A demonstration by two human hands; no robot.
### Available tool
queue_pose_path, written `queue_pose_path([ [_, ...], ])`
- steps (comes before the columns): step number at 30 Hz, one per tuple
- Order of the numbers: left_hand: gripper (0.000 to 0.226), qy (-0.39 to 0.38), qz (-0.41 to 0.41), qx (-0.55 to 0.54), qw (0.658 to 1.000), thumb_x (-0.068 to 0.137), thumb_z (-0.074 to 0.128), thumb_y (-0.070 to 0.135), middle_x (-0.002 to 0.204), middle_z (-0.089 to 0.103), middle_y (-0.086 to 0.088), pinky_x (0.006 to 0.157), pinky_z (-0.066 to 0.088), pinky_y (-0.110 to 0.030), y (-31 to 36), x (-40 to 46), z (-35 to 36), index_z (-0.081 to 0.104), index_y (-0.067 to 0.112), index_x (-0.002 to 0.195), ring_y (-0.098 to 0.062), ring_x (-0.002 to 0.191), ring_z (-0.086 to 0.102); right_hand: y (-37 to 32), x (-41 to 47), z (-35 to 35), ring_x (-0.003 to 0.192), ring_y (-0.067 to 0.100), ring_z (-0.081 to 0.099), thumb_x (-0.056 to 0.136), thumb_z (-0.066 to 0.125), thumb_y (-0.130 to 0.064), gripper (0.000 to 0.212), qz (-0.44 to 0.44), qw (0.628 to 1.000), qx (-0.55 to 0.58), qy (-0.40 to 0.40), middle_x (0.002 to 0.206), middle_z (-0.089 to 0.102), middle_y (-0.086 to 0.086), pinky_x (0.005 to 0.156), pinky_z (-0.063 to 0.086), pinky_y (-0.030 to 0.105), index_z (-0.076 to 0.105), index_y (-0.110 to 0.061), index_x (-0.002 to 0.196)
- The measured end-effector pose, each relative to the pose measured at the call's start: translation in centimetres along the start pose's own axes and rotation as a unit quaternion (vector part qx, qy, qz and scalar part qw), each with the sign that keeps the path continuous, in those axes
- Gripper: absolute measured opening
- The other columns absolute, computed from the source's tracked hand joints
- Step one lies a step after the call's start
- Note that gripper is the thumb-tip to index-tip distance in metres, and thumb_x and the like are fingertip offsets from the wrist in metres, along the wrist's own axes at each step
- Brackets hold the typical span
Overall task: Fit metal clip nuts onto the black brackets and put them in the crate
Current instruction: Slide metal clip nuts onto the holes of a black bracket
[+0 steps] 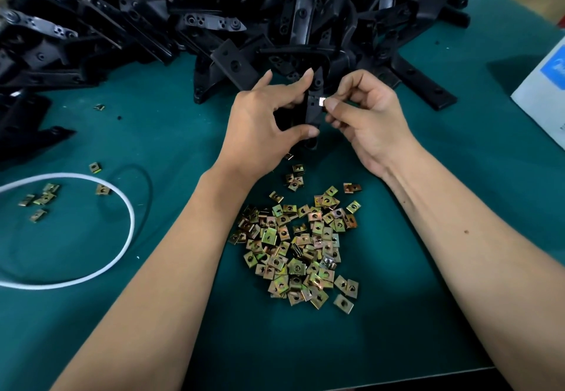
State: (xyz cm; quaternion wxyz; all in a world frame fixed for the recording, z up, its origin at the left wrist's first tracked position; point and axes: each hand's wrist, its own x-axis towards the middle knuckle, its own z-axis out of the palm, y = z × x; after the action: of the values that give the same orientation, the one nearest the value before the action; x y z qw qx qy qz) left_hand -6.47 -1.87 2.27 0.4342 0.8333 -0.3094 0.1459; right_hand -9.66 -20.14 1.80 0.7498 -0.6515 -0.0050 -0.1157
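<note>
My left hand [260, 121] grips a black bracket [314, 109] upright above the green table, fingers on its far side and thumb near its lower end. My right hand [363, 115] pinches a small metal clip nut [322, 101] against the bracket's right edge. A heap of brass-coloured clip nuts [296, 247] lies on the mat just below my wrists. A large pile of black brackets [244, 17] fills the back of the table. No crate is in view.
A white cord loop [122, 207] lies at the left, with a few stray clip nuts [39, 199] inside it. A white cardboard box [544, 91] stands at the right edge. The table's front edge [397, 378] runs close to my elbows.
</note>
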Motion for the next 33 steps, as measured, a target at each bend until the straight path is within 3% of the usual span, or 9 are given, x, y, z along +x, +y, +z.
queue_pose_path([
  [11, 0.076, -0.01, 0.015, 0.01, 1.0, 0.073, 0.091, 0.02, 0.104, 0.075, -0.004, 0.127, 0.021, -0.03, -0.1, 0.4, 0.3, 0.06, 0.011, 0.141, -0.013, 0.095, 0.068, -0.2, 0.0, 0.4, 0.059, 0.012, 0.055, 0.088, 0.067, 0.007, 0.028, -0.035, 0.998, -0.058, -0.001, 0.071, 0.057, 0.0, 0.057, 0.044, 0.024, 0.055, -0.017, 0.083],
  [16, 0.075, -0.006, 0.015, -0.002, 1.0, 0.074, 0.091, 0.022, 0.107, 0.075, 0.0, 0.127, 0.025, -0.035, -0.5, 0.2, 0.2, 0.06, 0.012, 0.141, -0.003, 0.096, 0.066, 0.1, 0.3, 0.5, 0.06, 0.014, 0.058, 0.09, 0.07, 0.003, 0.02, -0.044, 0.996, -0.076, 0.011, 0.071, 0.064, 0.002, 0.06, 0.048, 0.025, 0.058, -0.013, 0.093],
  [18, 0.075, 0.014, -0.013, -0.021, 1.0, 0.076, 0.09, 0.026, 0.11, 0.074, 0.003, 0.124, 0.03, -0.036, -0.8, -0.1, 0.1, 0.059, 0.013, 0.143, -0.001, 0.101, 0.066, 0.3, 0.4, 0.7, 0.061, 0.014, 0.062, 0.091, 0.071, -0.002, 0.02, -0.035, 0.996, -0.08, 0.027, 0.072, 0.069, 0.002, 0.06, 0.051, 0.026, 0.057, -0.01, 0.104],
  [20, 0.075, 0.056, -0.072, -0.03, 0.995, 0.078, 0.089, 0.03, 0.111, 0.072, 0.006, 0.116, 0.041, -0.028, -1.4, -0.2, -0.3, 0.058, 0.014, 0.144, -0.002, 0.103, 0.066, 0.7, 0.4, 0.8, 0.063, 0.016, 0.065, 0.093, 0.072, -0.008, 0.021, -0.025, 0.992, -0.116, 0.033, 0.075, 0.071, 0.007, 0.06, 0.052, 0.027, 0.056, -0.01, 0.106],
  [23, 0.077, 0.111, -0.143, -0.014, 0.983, 0.08, 0.086, 0.04, 0.109, 0.068, 0.012, 0.099, 0.045, -0.011, -2.9, -0.2, -1.1, 0.056, 0.015, 0.146, -0.002, 0.105, 0.064, 1.0, 0.2, 0.7, 0.07, 0.017, 0.067, 0.091, 0.077, -0.018, 0.01, -0.052, 0.952, -0.296, -0.047, 0.083, 0.073, 0.005, 0.067, 0.053, 0.031, 0.069, -0.014, 0.096],
  [26, 0.076, 0.124, -0.184, -0.029, 0.975, 0.084, 0.083, 0.043, 0.113, 0.069, 0.01, 0.101, 0.046, -0.016, -4.1, 0.1, -1.3, 0.053, 0.014, 0.148, -0.004, 0.111, 0.064, 0.6, -0.3, 1.2, 0.076, 0.008, 0.061, 0.084, 0.084, -0.029, 0.013, -0.084, 0.889, -0.418, -0.166, 0.087, 0.068, -0.006, 0.07, 0.045, 0.019, 0.078, -0.021, 0.092],
  [30, 0.075, 0.121, -0.209, -0.056, 0.969, 0.086, 0.081, 0.043, 0.116, 0.071, 0.009, 0.1, 0.043, -0.01, -4.8, 0.3, -1.1, 0.052, 0.014, 0.149, 0.0, 0.113, 0.063, 0.0, -0.6, 2.0, 0.084, 0.014, 0.059, 0.083, 0.086, -0.03, 0.017, -0.082, 0.866, -0.45, -0.202, 0.095, 0.066, -0.003, 0.076, 0.047, 0.026, 0.08, -0.024, 0.097],
  [33, 0.073, 0.104, -0.21, -0.06, 0.97, 0.086, 0.08, 0.045, 0.105, 0.066, 0.021, 0.087, 0.039, 0.002, -5.1, 0.3, -0.9, 0.054, 0.014, 0.148, 0.013, 0.102, 0.06, -0.1, -0.9, 2.3, 0.087, 0.013, 0.06, 0.084, 0.084, -0.022, 0.013, -0.082, 0.866, -0.445, -0.213, 0.096, 0.066, -0.007, 0.08, 0.047, 0.025, 0.078, -0.024, 0.096],
])
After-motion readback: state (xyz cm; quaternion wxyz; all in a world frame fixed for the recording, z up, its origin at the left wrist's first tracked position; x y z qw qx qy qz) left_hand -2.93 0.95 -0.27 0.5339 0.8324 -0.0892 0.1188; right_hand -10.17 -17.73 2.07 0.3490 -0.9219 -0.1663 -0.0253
